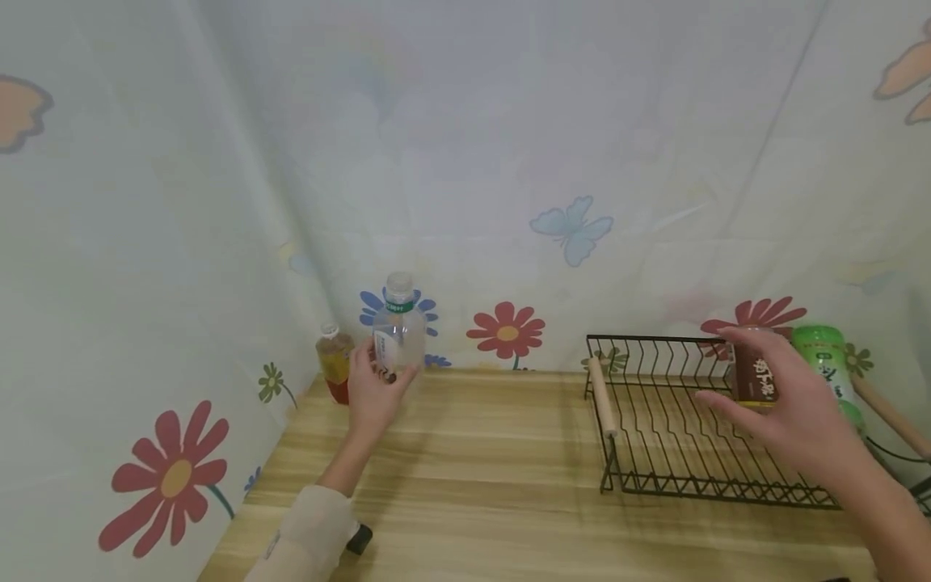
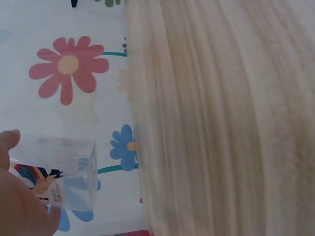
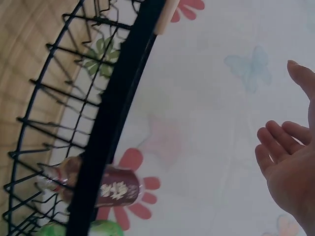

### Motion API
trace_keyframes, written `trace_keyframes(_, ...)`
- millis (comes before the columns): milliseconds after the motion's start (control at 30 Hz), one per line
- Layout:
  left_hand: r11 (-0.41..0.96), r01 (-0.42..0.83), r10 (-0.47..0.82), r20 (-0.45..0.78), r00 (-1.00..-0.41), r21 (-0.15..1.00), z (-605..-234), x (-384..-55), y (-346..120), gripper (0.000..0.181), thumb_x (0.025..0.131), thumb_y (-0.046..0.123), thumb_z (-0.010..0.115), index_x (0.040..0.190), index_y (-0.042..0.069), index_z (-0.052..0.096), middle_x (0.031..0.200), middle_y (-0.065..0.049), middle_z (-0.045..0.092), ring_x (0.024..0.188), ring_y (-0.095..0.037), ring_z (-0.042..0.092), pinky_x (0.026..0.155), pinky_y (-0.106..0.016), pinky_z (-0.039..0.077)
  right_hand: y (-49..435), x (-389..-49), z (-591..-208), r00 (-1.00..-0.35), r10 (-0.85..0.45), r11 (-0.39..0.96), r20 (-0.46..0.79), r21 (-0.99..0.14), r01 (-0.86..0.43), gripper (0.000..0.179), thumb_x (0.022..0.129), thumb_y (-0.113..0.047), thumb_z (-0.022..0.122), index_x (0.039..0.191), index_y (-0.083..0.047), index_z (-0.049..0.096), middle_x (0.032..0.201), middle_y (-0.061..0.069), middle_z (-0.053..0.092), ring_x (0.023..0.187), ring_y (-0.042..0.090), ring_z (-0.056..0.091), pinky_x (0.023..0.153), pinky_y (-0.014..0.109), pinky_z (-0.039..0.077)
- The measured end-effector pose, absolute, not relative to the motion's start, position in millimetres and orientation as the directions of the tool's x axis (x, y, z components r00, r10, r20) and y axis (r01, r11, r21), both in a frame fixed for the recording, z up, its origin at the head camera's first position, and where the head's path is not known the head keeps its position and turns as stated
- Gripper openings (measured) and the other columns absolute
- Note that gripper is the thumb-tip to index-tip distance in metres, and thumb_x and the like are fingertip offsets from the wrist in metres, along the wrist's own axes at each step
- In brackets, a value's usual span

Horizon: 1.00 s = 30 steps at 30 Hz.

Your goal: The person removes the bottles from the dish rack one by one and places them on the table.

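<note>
My left hand (image 1: 372,398) grips a clear plastic bottle (image 1: 402,327) around its side, fingers by the label. Its cap points up, and in the left wrist view the bottle's base (image 2: 87,182) hangs above the tabletop. Over the black wire rack (image 1: 658,485), my right hand (image 1: 810,416) has thumb and fingers spread, with a wide gap between them. A brown-labelled bottle (image 1: 752,373) stands in the rack behind that gap; in the right wrist view the hand (image 3: 290,162) is apart from this bottle (image 3: 120,187).
A bottle of reddish-amber drink (image 1: 334,360) stands in the left back corner, close to my left hand. A green bottle (image 1: 822,343) is at the rack's right side. The rack has wooden handles (image 1: 602,396). Flower-printed sheeting (image 1: 465,162) closes off the back and left of the wooden table (image 1: 480,485).
</note>
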<state>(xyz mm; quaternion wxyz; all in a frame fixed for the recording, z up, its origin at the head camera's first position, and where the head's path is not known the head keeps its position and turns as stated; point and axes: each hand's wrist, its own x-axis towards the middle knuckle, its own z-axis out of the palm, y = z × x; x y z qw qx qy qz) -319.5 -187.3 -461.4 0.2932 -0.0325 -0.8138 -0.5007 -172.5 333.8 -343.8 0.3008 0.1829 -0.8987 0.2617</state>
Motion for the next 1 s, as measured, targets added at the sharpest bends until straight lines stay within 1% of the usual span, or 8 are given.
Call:
trace_keyframes(100, 0.478, 0.311, -0.299, 0.485, -0.822, 0.822, -465, -323, -190, 0.086, 0.085, 0.033, 0.092, 0.151, 0.007, 0.045, 0.138, -0.014, 0.048, 0.127, -0.035, 0.056, 0.104, -0.052, 0.054, 347, -178, -352, -0.749, -0.112, 0.797, 0.653, -0.391, -0.461, 0.090, 0.077, -0.011, 0.096, 0.155, -0.012, 0.051, 0.146, 0.018, 0.056, 0.135, 0.029, 0.049, 0.112, 0.013, 0.027)
trace_keyframes(167, 0.468, 0.290, -0.331, 0.470, -0.818, 0.835, -468, -325, -191, 0.084, 0.085, 0.032, 0.092, 0.151, 0.007, 0.046, 0.138, -0.014, 0.048, 0.128, -0.034, 0.055, 0.107, -0.052, 0.052, 356, -182, -357, -0.749, -0.070, 0.793, 0.659, -0.418, -0.442, 0.089, 0.078, -0.008, 0.095, 0.155, -0.010, 0.050, 0.146, 0.019, 0.056, 0.133, 0.029, 0.048, 0.105, 0.005, 0.022)
trace_keyframes(300, 0.460, 0.262, -0.363, 0.449, -0.816, 0.848, -471, -328, -193, 0.082, 0.085, 0.027, 0.091, 0.149, 0.004, 0.045, 0.139, -0.015, 0.047, 0.130, -0.036, 0.052, 0.110, -0.055, 0.048, 372, -188, -365, -0.783, 0.007, 0.805, 0.622, -0.468, -0.365, 0.087, 0.086, -0.012, 0.090, 0.159, -0.007, 0.044, 0.148, 0.027, 0.051, 0.135, 0.049, 0.046, 0.122, 0.020, 0.024)
trace_keyframes(400, 0.452, 0.243, -0.386, 0.434, -0.814, 0.859, -472, -328, -192, 0.083, 0.084, 0.025, 0.091, 0.149, 0.002, 0.044, 0.140, -0.017, 0.047, 0.130, -0.038, 0.052, 0.111, -0.056, 0.047, 382, -195, -371, -0.812, 0.042, 0.801, 0.582, -0.505, -0.321, 0.083, 0.091, -0.017, 0.086, 0.160, -0.004, 0.041, 0.151, 0.031, 0.046, 0.137, 0.056, 0.041, 0.127, 0.048, 0.026)
trace_keyframes(467, 0.442, 0.234, -0.398, 0.423, -0.814, 0.866, -472, -328, -192, 0.084, 0.084, 0.024, 0.091, 0.149, 0.002, 0.043, 0.140, -0.018, 0.047, 0.130, -0.039, 0.053, 0.109, -0.056, 0.049, 387, -200, -375, -0.824, 0.067, 0.794, 0.563, -0.530, -0.297, 0.080, 0.094, -0.020, 0.083, 0.160, -0.003, 0.040, 0.153, 0.032, 0.044, 0.139, 0.057, 0.039, 0.125, 0.058, 0.026)
trace_keyframes(500, 0.442, 0.230, -0.400, 0.420, -0.815, 0.867, -473, -329, -191, 0.083, 0.085, 0.024, 0.091, 0.149, 0.002, 0.043, 0.140, -0.018, 0.047, 0.130, -0.039, 0.053, 0.109, -0.055, 0.050, 390, -202, -378, -0.827, 0.080, 0.792, 0.556, -0.540, -0.286, 0.079, 0.095, -0.021, 0.082, 0.160, -0.002, 0.040, 0.153, 0.032, 0.044, 0.140, 0.056, 0.039, 0.125, 0.057, 0.026)
trace_keyframes(767, 0.420, 0.223, -0.403, 0.401, -0.823, 0.880, -478, -331, -190, 0.083, 0.085, 0.025, 0.091, 0.148, 0.002, 0.043, 0.141, -0.019, 0.046, 0.130, -0.041, 0.055, 0.107, -0.054, 0.052, 410, -218, -398, -0.868, 0.193, 0.745, 0.457, -0.644, -0.174, 0.083, 0.103, -0.031, 0.071, 0.165, 0.001, 0.026, 0.163, 0.035, 0.030, 0.142, 0.064, 0.032, 0.111, 0.078, 0.027)
trace_keyframes(1000, 0.418, 0.202, -0.412, 0.383, -0.827, 0.886, -488, -336, -193, 0.086, 0.086, 0.027, 0.090, 0.151, 0.002, 0.040, 0.145, -0.019, 0.044, 0.135, -0.041, 0.052, 0.110, -0.054, 0.050, 422, -231, -407, -0.890, 0.212, 0.719, 0.404, -0.681, -0.138, 0.086, 0.104, -0.037, 0.069, 0.164, 0.005, 0.024, 0.161, 0.038, 0.030, 0.145, 0.060, 0.029, 0.114, 0.076, 0.027)
